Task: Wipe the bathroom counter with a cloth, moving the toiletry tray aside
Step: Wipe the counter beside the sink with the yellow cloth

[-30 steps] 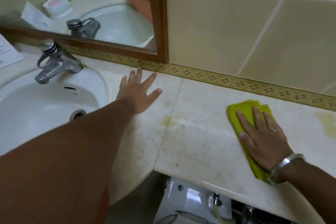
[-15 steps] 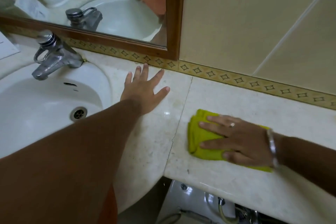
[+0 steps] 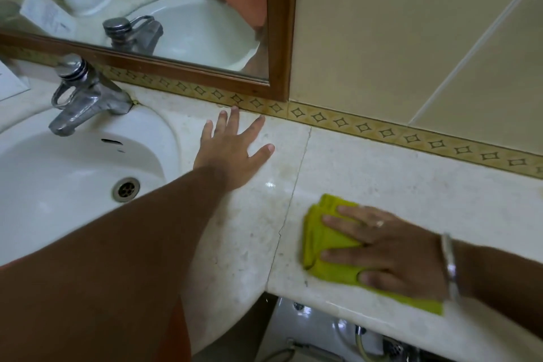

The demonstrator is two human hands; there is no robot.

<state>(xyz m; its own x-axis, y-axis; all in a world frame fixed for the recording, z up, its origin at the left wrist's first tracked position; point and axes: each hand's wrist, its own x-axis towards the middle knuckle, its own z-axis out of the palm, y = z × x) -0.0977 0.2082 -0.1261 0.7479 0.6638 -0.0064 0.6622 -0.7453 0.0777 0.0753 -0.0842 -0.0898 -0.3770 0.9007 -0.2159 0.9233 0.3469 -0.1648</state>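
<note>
A folded yellow-green cloth point(image 3: 324, 244) lies flat on the pale marble counter point(image 3: 411, 185), close to its front edge. My right hand point(image 3: 390, 247) presses down on the cloth with flat fingers pointing left; a ring and a metal bangle show on it. My left hand point(image 3: 232, 150) rests palm down with spread fingers on the counter between the sink and the seam, holding nothing. The toiletry tray is not visible on the counter; a white dish shows only in the mirror.
A white sink point(image 3: 73, 167) with a chrome tap point(image 3: 82, 97) fills the left. A wood-framed mirror point(image 3: 147, 9) and tiled wall stand behind. A paper card point(image 3: 8, 82) sits at the far left. Plumbing shows below the counter's front edge.
My right hand slid the cloth leftward across the counter from the right side toward the seam and turned sideways. My left hand stayed planted beside the sink.
</note>
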